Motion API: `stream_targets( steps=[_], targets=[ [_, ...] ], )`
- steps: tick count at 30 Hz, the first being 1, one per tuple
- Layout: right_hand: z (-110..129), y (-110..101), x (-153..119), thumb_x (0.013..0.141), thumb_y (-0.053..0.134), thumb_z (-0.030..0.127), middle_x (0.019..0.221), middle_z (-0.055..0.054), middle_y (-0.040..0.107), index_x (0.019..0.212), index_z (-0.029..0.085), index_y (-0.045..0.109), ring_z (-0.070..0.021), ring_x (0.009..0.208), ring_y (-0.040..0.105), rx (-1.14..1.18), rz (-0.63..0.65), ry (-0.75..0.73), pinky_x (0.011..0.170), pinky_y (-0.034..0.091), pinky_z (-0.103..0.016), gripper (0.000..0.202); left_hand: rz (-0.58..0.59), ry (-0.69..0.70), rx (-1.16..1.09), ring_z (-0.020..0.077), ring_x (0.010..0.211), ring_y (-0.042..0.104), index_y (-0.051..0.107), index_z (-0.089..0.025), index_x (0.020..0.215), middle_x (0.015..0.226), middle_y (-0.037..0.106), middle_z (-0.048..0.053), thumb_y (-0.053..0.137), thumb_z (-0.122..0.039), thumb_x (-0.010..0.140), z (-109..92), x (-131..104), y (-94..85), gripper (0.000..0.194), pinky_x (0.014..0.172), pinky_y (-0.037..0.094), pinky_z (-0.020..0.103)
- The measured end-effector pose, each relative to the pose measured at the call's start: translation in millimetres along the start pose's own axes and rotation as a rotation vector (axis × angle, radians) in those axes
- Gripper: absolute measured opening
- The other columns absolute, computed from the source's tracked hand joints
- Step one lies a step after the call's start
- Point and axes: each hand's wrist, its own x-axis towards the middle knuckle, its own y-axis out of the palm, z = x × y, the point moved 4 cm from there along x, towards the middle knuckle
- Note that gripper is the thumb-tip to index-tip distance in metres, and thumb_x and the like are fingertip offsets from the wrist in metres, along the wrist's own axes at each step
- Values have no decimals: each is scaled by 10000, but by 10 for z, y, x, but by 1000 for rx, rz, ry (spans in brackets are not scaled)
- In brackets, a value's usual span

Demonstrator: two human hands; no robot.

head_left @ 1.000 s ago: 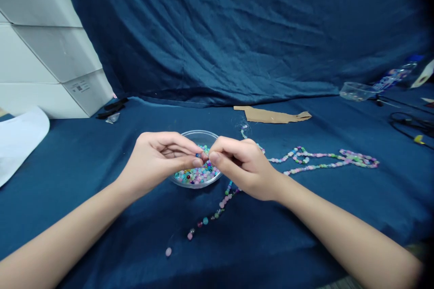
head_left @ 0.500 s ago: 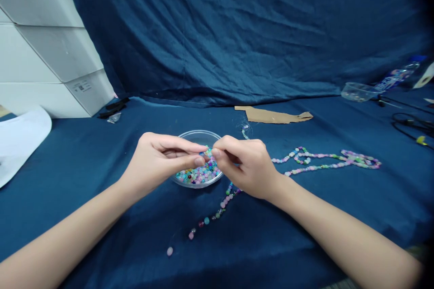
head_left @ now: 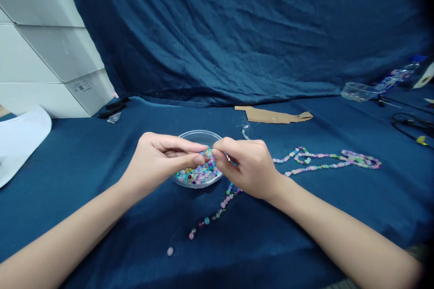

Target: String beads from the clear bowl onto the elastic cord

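Note:
My left hand (head_left: 162,158) and my right hand (head_left: 249,167) meet fingertip to fingertip just above a clear plastic bowl (head_left: 198,136) filled with several small coloured beads. The left thumb and forefinger pinch a small bead. The right fingers pinch the thin clear thread of a bead strand (head_left: 217,212). That strand hangs below the right hand and trails toward me over the blue cloth. A longer strung length of pastel beads (head_left: 325,160) lies to the right of the right hand.
White boxes (head_left: 50,49) are stacked at the far left, with a white sheet (head_left: 20,137) in front of them. A brown cardboard piece (head_left: 274,116) lies behind the bowl. At far right sit a clear container (head_left: 357,91), a bottle (head_left: 395,76) and black cables (head_left: 410,123).
My right hand has shifted slightly to the right and its fingers have turned a little. The left hand has stayed pinched at the bowl.

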Motion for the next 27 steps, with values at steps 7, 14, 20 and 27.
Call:
stream_targets(
  steps=[7, 14, 20, 27],
  targets=[
    [14, 0, 11, 1052, 523, 240, 678, 31, 667, 826, 184, 619, -92, 574, 600, -44, 33, -48, 569, 323, -267, 253, 12, 161, 108, 115, 784, 759, 876, -315, 913, 894, 812, 13, 898, -187, 766, -57, 21, 18, 196, 685, 609, 131],
    [0, 2, 24, 1062, 509, 280, 670, 30, 636, 844, 193, 597, -100, 567, 553, -16, 101, 23, 564, 280, -285, 250, 5, 155, 163, 104, 777, 724, 875, -324, 941, 892, 795, 14, 898, -192, 774, -48, 10, 10, 214, 677, 580, 135],
    [-31, -21, 32, 1039, 584, 412, 795, 39, 618, 1257, 211, 586, -114, 653, 567, 362, 225, 220, 618, 372, -248, 297, -9, 154, 46, 103, 744, 755, 864, -284, 996, 798, 795, -6, 902, -114, 754, -82, -15, 26, 298, 720, 615, 139],
    [-8, -62, 59, 1078, 525, 253, 825, 11, 605, 958, 197, 624, -113, 729, 548, 599, 158, 90, 703, 430, -249, 166, -39, 312, 73, 106, 774, 758, 799, -237, 1005, 818, 789, -24, 887, -43, 741, -316, -93, 132, 338, 743, 604, 149]
  ],
)
